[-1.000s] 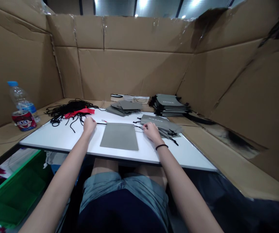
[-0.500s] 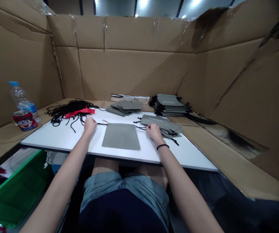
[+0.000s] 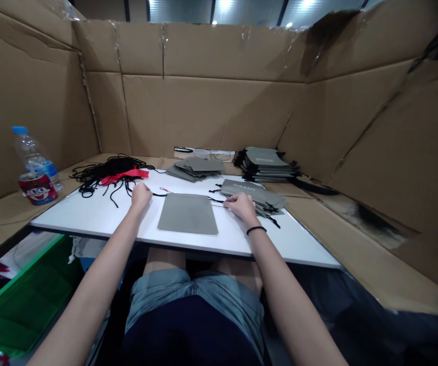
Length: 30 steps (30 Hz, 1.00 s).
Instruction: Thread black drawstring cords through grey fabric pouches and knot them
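A grey drawstring bag (image 3: 188, 213) lies flat on the white table, its plain side up. Black cord comes out of both upper corners. My left hand (image 3: 141, 197) is closed on the black cord (image 3: 160, 194) left of the bag. On the other side my right hand (image 3: 242, 206), a dark band round its wrist, pinches the cord (image 3: 215, 200) near the bag's right corner. Beside that hand lie several printed grey bags (image 3: 251, 190) with knotted black cords. Near the top left corner is a small thin wire-like tool (image 3: 164, 189), partly hard to make out.
Black cords (image 3: 108, 170) with a red strip (image 3: 125, 176) lie at the back left. Grey bags (image 3: 196, 168) are piled at the back, and a taller stack (image 3: 266, 162) stands right. A bottle (image 3: 35, 157) and a can (image 3: 37, 188) stand far left. Cardboard walls (image 3: 203, 107) surround the table.
The bag has slid slightly left. My right hand's fingertips have moved a little left along the cord, toward the bag. My left hand has stayed nearly still.
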Available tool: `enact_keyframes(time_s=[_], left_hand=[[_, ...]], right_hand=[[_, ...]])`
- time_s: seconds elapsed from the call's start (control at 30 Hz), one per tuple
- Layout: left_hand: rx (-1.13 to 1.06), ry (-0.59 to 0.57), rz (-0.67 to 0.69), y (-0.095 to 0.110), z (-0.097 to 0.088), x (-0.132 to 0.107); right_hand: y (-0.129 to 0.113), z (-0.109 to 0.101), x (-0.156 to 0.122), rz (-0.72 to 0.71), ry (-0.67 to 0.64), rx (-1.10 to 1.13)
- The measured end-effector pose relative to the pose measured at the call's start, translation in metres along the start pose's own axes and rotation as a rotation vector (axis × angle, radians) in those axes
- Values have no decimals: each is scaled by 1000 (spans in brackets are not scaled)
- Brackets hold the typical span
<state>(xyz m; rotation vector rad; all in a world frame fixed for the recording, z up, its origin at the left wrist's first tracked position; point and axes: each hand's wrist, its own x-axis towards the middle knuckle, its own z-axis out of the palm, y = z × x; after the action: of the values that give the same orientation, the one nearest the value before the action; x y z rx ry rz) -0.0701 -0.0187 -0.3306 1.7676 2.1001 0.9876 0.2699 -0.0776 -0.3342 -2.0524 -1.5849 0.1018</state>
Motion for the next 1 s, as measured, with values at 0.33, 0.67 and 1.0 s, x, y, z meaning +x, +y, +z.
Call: enact_keyframes(time_s=[0.33, 0.67, 1.0], left_hand=[[14, -22, 7, -1, 1, 1], [-16, -15, 1, -3, 2, 1], [-4, -22, 1, -1, 1, 0]], right_hand=[[-2, 4, 4, -101, 18, 54], [5, 5, 8, -95, 126, 220], [9, 1, 5, 32, 165, 78]])
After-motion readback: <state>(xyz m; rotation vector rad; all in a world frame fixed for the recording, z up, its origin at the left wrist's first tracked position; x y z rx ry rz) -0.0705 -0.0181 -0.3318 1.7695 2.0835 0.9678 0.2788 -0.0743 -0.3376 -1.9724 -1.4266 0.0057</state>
